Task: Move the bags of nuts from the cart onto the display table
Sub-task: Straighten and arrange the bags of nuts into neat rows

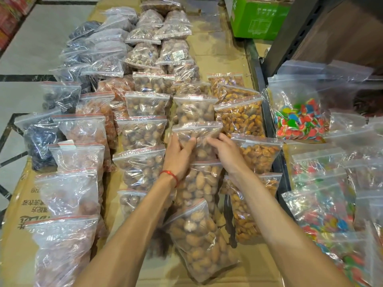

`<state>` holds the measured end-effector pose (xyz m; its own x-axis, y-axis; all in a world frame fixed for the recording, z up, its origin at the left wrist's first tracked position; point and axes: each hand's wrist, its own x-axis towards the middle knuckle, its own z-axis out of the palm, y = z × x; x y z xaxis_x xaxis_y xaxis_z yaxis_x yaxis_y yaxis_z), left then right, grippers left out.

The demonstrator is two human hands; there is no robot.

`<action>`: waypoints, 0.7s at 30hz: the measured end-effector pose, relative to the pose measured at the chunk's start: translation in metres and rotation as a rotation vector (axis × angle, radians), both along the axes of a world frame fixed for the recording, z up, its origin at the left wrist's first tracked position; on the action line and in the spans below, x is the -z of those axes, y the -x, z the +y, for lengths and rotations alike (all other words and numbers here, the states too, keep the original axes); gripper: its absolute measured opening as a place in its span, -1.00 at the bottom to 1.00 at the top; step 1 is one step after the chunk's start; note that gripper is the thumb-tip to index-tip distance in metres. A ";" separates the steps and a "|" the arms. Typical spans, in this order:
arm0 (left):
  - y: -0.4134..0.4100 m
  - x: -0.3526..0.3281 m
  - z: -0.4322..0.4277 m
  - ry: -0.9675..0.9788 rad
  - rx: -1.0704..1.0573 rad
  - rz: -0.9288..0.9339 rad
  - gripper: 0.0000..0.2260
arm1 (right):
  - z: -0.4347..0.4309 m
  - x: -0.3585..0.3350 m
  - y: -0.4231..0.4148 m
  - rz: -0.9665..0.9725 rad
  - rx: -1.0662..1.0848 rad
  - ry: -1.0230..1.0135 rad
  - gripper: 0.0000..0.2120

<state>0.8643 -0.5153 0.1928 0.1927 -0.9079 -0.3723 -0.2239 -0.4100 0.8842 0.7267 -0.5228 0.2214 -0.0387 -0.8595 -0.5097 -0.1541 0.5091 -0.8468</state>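
A clear zip bag of brown nuts (198, 134) lies in the middle column of bags on the cardboard-covered display table (19, 206). My left hand (179, 155), with a red string at the wrist, grips its left side. My right hand (224, 151) grips its right side, fingers curled onto the plastic. More nut bags lie in the same column, one (194, 109) just beyond and two (200, 183) (202, 243) nearer me under my forearms. No cart can be made out.
Rows of bagged nuts and dried fruit cover the table: orange almonds (241, 118) to the right, reddish fruit (83, 131) and dark fruit (39, 141) to the left. Bags of coloured candy (300, 123) lie at right past a dark rail. A green box (259, 16) stands at the back.
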 end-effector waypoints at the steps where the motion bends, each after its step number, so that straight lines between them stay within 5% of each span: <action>1: -0.001 -0.003 -0.001 -0.001 0.009 0.017 -0.75 | -0.003 0.000 0.004 -0.015 -0.003 -0.003 -0.76; 5: -0.004 -0.002 -0.012 -0.022 -0.099 0.185 -0.53 | -0.006 0.003 -0.003 0.136 0.036 0.147 -0.76; 10: -0.006 0.004 -0.028 -0.029 -0.156 0.151 -0.12 | -0.014 -0.001 -0.015 0.200 -0.036 0.192 -0.17; 21: -0.014 0.001 -0.079 0.106 -0.075 0.064 -0.39 | -0.065 0.010 -0.022 0.132 0.000 0.269 -0.27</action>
<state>0.8779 -0.5942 0.1918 0.2403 -0.9269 -0.2883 -0.1376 -0.3266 0.9351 0.7489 -0.5881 0.2114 -0.0899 -0.9629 -0.2546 -0.2721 0.2696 -0.9237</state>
